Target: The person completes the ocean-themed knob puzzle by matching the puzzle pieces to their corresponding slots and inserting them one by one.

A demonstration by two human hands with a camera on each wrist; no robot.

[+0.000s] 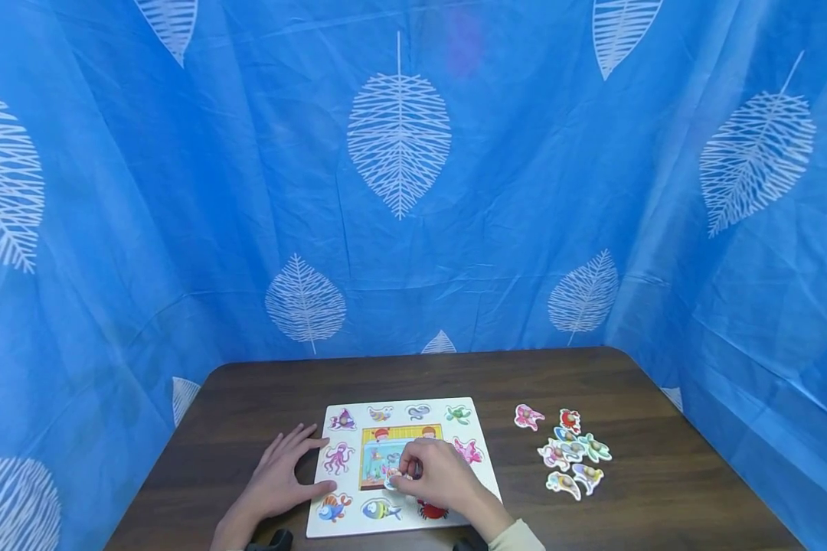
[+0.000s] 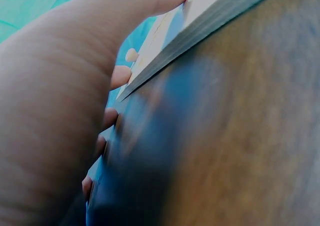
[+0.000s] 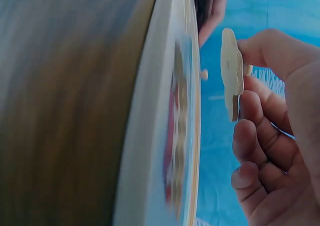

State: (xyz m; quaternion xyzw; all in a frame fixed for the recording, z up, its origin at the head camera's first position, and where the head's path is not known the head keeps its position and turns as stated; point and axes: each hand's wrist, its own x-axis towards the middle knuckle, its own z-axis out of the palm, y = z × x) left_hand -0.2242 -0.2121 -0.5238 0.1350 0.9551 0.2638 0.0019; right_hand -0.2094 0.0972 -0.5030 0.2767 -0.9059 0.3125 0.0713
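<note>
A white wooden peg puzzle board [image 1: 348, 528] with sea-animal pictures lies on the dark table. My right hand [image 1: 441, 472] is over the middle of the board. Its thumb and finger pinch a small puzzle piece [image 3: 230, 68] by its knob, and the right wrist view shows this piece raised clear of the board, bare wood side visible. Which animal it bears is mostly covered by the fingers. At the board's left edge rests my left hand [image 1: 279, 474], fingers spread on the table and thumb on the board. A purple fish piece [image 1: 343, 419] with a knob sits at the board's top left.
Right of the board lie several loose puzzle pieces, among them a pink one [image 1: 527, 416], a red crab [image 1: 570, 420] and a green one [image 1: 596, 448]; some overlap. The brown table [image 1: 661, 490] is enclosed by blue curtains [image 1: 400, 291] with white leaf prints.
</note>
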